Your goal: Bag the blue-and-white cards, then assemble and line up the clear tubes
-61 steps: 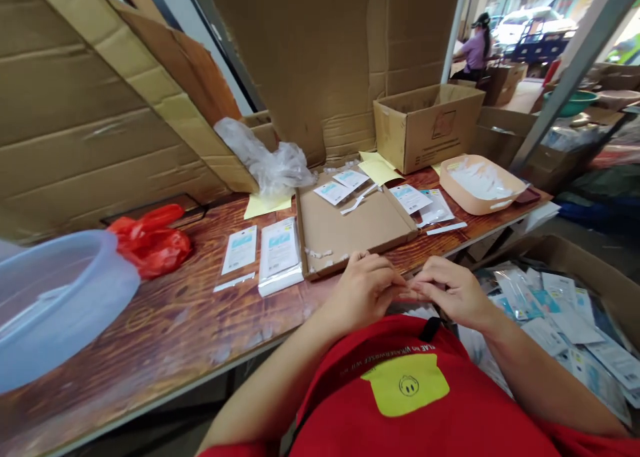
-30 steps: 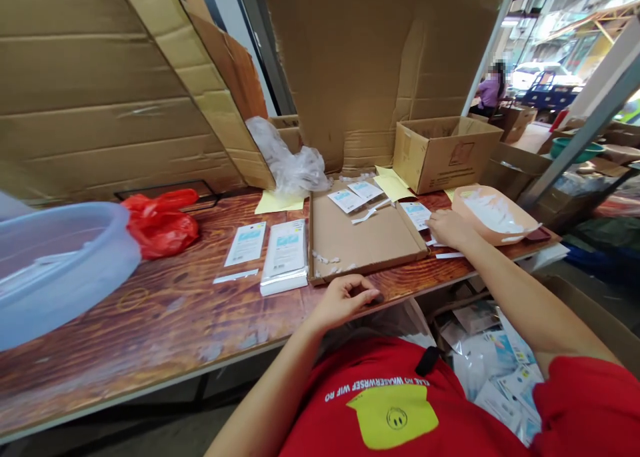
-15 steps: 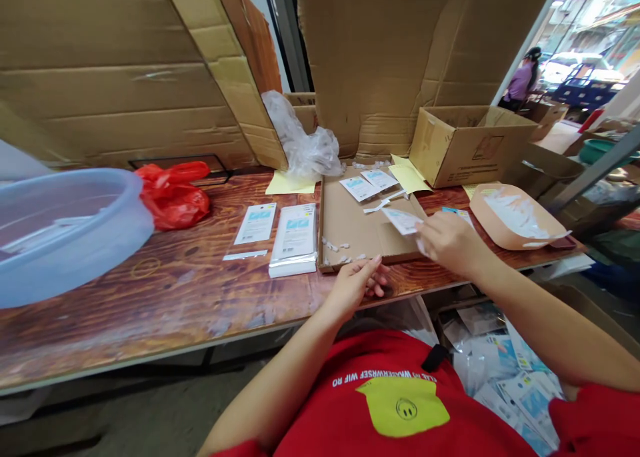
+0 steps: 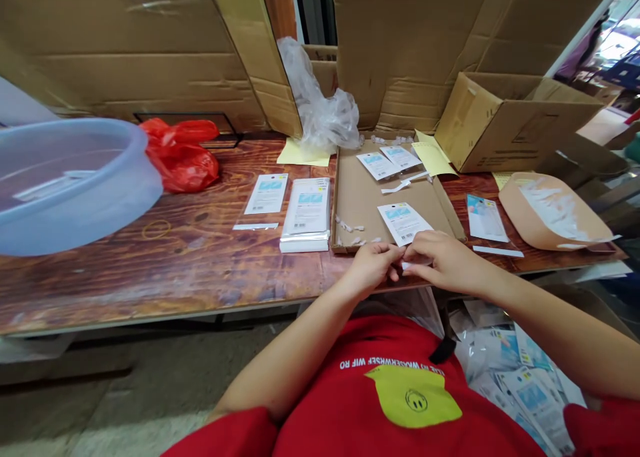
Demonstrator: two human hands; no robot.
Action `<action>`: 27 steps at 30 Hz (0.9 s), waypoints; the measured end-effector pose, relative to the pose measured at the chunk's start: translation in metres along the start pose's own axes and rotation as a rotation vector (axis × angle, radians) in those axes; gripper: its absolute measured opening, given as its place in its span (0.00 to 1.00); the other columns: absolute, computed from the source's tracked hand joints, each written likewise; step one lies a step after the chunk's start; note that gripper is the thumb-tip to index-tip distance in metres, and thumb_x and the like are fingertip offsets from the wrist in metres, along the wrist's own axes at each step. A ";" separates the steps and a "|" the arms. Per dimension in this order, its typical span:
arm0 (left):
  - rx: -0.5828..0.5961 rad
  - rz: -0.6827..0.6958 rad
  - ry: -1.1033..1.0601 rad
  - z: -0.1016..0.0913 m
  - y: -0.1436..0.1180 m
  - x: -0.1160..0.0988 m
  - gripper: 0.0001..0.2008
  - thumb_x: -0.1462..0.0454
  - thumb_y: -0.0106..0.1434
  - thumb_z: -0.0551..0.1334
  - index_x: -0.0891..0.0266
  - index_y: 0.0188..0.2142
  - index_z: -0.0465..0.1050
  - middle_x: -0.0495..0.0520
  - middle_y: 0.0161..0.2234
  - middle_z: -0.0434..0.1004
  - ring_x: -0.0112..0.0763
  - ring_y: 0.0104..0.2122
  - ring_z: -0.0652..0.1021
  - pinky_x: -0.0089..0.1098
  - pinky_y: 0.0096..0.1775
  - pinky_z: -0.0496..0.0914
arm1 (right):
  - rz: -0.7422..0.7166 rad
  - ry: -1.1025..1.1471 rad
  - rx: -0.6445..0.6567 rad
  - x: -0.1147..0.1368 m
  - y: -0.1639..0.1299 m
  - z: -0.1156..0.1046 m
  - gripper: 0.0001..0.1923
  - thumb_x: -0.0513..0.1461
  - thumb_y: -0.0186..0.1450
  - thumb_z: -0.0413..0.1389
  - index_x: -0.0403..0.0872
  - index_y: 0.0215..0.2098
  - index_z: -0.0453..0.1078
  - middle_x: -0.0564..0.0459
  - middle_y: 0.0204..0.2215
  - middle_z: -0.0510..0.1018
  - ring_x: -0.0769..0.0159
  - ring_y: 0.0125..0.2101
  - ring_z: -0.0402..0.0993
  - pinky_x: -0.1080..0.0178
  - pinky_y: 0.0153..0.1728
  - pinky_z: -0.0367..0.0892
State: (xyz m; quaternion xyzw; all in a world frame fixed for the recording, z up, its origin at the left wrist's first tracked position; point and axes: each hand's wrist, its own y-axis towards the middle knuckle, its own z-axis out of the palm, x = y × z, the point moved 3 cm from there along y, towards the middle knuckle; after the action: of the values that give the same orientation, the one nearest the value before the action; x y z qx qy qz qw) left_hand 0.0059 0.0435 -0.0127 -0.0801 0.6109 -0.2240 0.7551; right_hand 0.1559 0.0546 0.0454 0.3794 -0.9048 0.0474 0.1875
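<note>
At a wooden table [image 4: 200,270], pinches a packet [image 4: 403,222] with nearly closed left hand [image 4: 371,265] and right hand [image 4: 445,260]. Faces cardboard tray [image 4: 359,192] at twelve o'clock.

Head-worn camera; looks forward, down onto nearby table [image 4: 210,260].

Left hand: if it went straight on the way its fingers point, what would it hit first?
The left hand would probably meet the right hand, whose fingertips face it at the near end of a white packet. Depth is unclear, so the packet's edge might come first.
</note>
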 end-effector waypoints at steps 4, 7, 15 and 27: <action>0.000 0.055 0.012 0.001 0.001 -0.001 0.11 0.66 0.59 0.63 0.66 0.21 0.72 0.47 0.17 0.71 0.16 0.12 0.65 0.21 0.18 0.54 | 0.082 0.068 -0.011 0.002 0.006 0.005 0.05 0.32 0.61 0.63 0.46 0.30 0.71 0.53 0.30 0.76 0.66 0.33 0.71 0.64 0.37 0.64; -0.003 0.070 0.048 0.000 0.001 -0.001 0.11 0.67 0.60 0.61 0.66 0.21 0.73 0.46 0.16 0.70 0.16 0.11 0.62 0.22 0.17 0.52 | 0.090 0.070 -0.016 0.004 0.008 0.006 0.07 0.31 0.60 0.63 0.46 0.29 0.70 0.54 0.29 0.74 0.67 0.32 0.70 0.65 0.35 0.62; -0.031 0.060 0.087 0.005 0.000 0.001 0.11 0.67 0.60 0.62 0.66 0.22 0.74 0.48 0.19 0.75 0.16 0.11 0.63 0.23 0.17 0.53 | 0.061 0.174 0.089 -0.002 0.002 0.002 0.07 0.32 0.64 0.57 0.47 0.29 0.66 0.54 0.30 0.73 0.67 0.32 0.69 0.65 0.35 0.63; -0.119 0.001 -0.071 0.001 -0.002 -0.002 0.08 0.68 0.61 0.64 0.66 0.25 0.77 0.51 0.23 0.79 0.15 0.12 0.64 0.23 0.18 0.55 | 0.206 0.215 -0.206 -0.082 -0.052 -0.076 0.11 0.47 0.66 0.55 0.49 0.33 0.66 0.50 0.32 0.75 0.63 0.33 0.71 0.61 0.36 0.66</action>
State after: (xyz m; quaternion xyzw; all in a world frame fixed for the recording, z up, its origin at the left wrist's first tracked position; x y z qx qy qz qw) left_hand 0.0058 0.0419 -0.0100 -0.1322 0.5960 -0.1838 0.7704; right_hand 0.2680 0.0902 0.0819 0.2561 -0.9137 0.0137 0.3153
